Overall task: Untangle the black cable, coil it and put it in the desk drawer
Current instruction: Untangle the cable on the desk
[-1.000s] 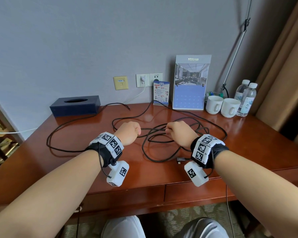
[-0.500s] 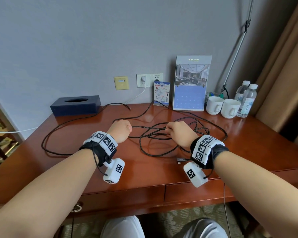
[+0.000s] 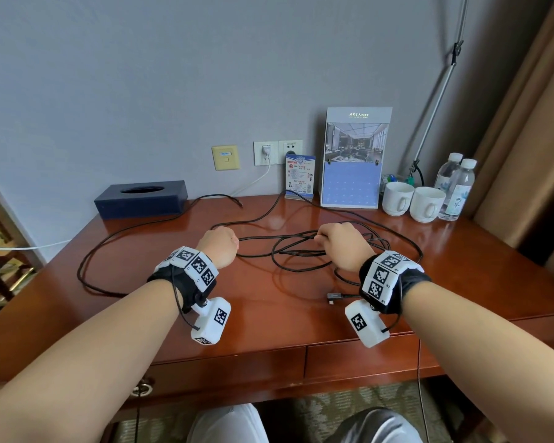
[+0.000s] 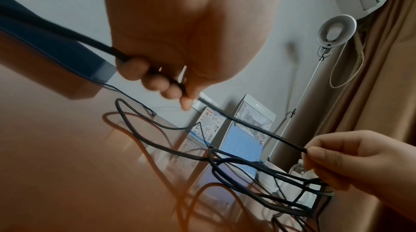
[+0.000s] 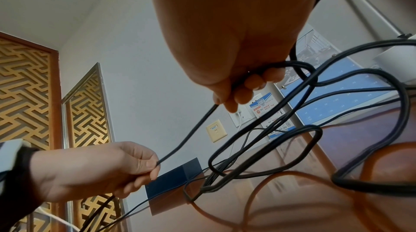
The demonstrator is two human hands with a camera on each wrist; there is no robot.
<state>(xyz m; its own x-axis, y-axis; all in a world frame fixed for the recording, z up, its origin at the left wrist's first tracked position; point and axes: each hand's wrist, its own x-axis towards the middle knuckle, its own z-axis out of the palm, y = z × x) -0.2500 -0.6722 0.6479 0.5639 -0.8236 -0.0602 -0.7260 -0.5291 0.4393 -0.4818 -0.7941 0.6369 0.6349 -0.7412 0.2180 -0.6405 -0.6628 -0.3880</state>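
Hotel room showing: glossy reddish wooden desk (image 3: 269, 314) holding 2 white ceramic cups (image 3: 411, 201), 2 clear plastic water bottles (image 3: 456, 187), dark blue tissue box (image 3: 141, 199), standing photo calendar (image 3: 354, 158); tan curtain (image 3: 525, 123) hanging beside.

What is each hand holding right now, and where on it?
Both grip the black cable mid-length: the left hand on a straight stretch, the right hand beside the tangled loops. Neither holds a plug end.

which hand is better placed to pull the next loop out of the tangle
Right, probably. The right hand already grips the thin black cable directly over the knotted loops, while the left hand holds a straight stretch off to the side, better suited to anchoring.
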